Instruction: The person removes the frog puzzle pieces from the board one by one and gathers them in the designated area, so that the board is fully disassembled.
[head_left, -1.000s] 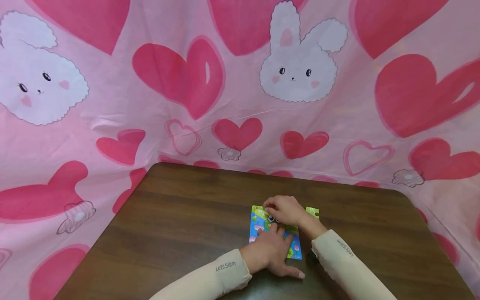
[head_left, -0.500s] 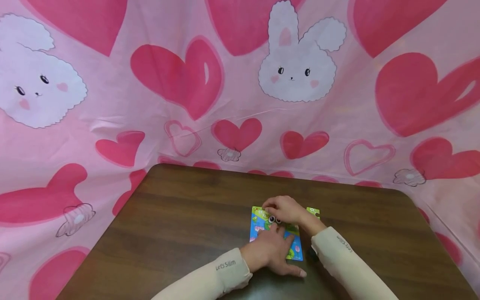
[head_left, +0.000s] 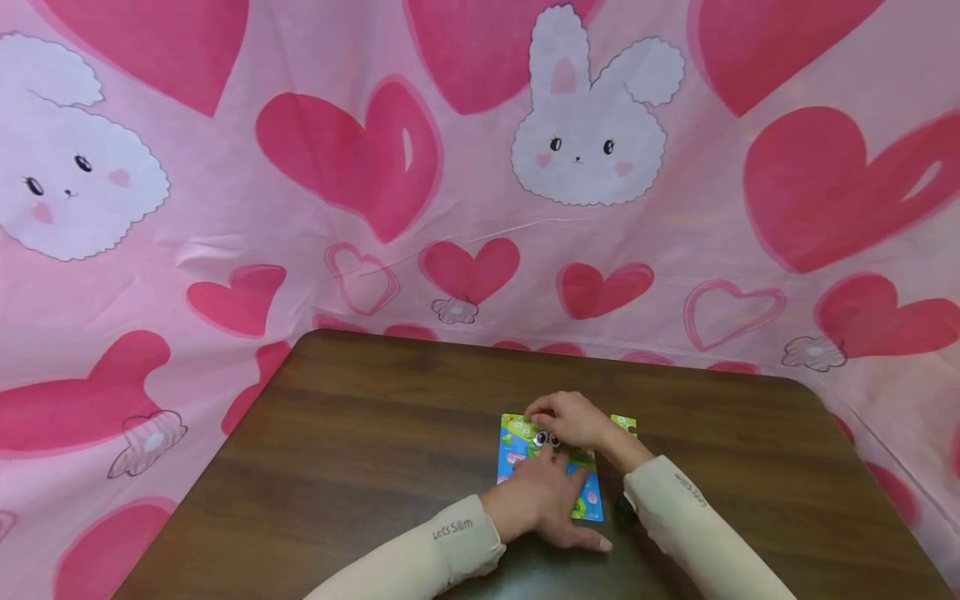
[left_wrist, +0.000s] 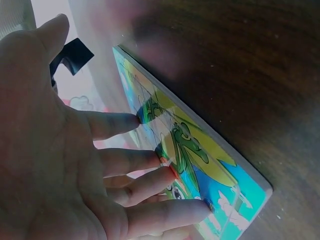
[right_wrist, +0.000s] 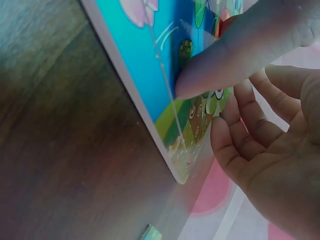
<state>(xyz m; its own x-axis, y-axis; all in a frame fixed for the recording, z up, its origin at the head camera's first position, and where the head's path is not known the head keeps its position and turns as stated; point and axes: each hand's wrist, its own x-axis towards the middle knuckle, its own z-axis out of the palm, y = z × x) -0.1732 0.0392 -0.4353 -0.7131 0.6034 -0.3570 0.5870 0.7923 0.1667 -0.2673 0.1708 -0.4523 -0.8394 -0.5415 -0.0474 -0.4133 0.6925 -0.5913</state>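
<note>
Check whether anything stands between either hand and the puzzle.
Nothing visible does. The left hand touches the puzzle with its fingertips, and the right hand is over its far part. The piece lies apart to the right, not between them.

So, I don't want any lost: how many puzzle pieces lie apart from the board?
1: a green piece on the table, right of the right hand. Others may be hidden.
</note>
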